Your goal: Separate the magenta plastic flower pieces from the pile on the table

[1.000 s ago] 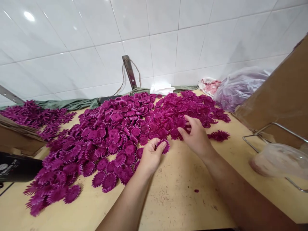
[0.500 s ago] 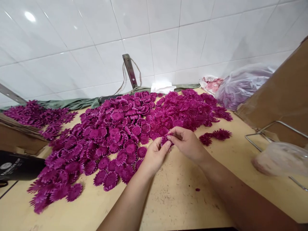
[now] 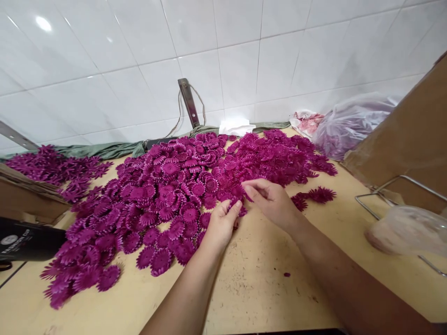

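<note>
We read "FASHION CUP" on the black cup (image 3: 42, 244) by the tabletop's (image 3: 251, 293) left edge. Near the back right corner, a translucent plastic bag (image 3: 363, 118) shows magenta pieces (image 3: 329, 145) inside, beside a cardboard box (image 3: 412, 125). Our left hand (image 3: 220, 226) pinches a magenta artificial flower (image 3: 243, 211) in front of the loose flower heap (image 3: 171, 186). Our right hand (image 3: 274, 204) is close by, thumb and forefinger nearly together; we cannot tell whether they grip anything
</note>
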Motion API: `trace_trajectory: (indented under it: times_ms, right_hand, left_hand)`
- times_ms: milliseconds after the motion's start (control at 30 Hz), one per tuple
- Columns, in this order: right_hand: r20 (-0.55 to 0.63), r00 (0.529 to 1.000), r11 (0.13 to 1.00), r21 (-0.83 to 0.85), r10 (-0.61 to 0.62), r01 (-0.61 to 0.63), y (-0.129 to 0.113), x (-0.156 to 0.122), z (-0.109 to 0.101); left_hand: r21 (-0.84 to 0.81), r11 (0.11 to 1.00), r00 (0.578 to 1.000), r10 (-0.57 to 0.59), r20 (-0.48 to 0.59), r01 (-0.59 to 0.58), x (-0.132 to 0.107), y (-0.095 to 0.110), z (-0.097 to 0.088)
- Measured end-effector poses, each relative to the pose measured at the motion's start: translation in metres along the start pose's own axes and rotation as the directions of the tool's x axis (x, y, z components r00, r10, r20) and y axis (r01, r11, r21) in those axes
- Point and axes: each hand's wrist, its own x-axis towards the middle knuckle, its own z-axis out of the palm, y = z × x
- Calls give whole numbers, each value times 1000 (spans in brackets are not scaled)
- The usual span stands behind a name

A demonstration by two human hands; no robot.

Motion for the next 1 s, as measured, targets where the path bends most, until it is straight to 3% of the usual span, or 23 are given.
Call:
trace_trajectory:
  times_ms: [100, 167, 233, 367, 533, 633, 800, 1000]
  right_hand:
    - [290, 952, 967, 197, 99, -161, -6, -4, 7]
    - [357, 931, 946, 267, 82, -185, -5, -5, 8]
    - [307, 949, 944, 286, 71, -163, -2, -4, 8]
    - [89, 994, 984, 158, 65, -79, 3, -2, 7]
    - [0, 999, 993, 110, 33, -33, 4, -3, 11]
    - [50, 998, 983, 176, 47, -55, 4, -5, 12]
    - [232, 973, 970, 233, 7, -63, 0, -7, 11]
    - [278, 960, 952, 291, 9, -93, -3, -8, 12]
  left_hand:
    - [-50, 998, 998, -44, -50, 42, 0, 1, 0]
    - [-33, 999, 997, -44, -58, 42, -1, 2, 0]
    - [-8, 1000, 998, -29, -48, 29, -1, 1, 1]
    - [-1, 1000, 1000, -27, 1, 27, -1, -2, 2]
    - [-12, 1000, 1000, 9, -29, -10, 1, 0, 0]
    - [-44, 999, 997, 24, -78, -28, 1, 3, -1]
    - [52, 997, 997, 63, -37, -62, -1, 4, -2]
    - [167, 983, 997, 74, -3, -72, 0, -1, -5]
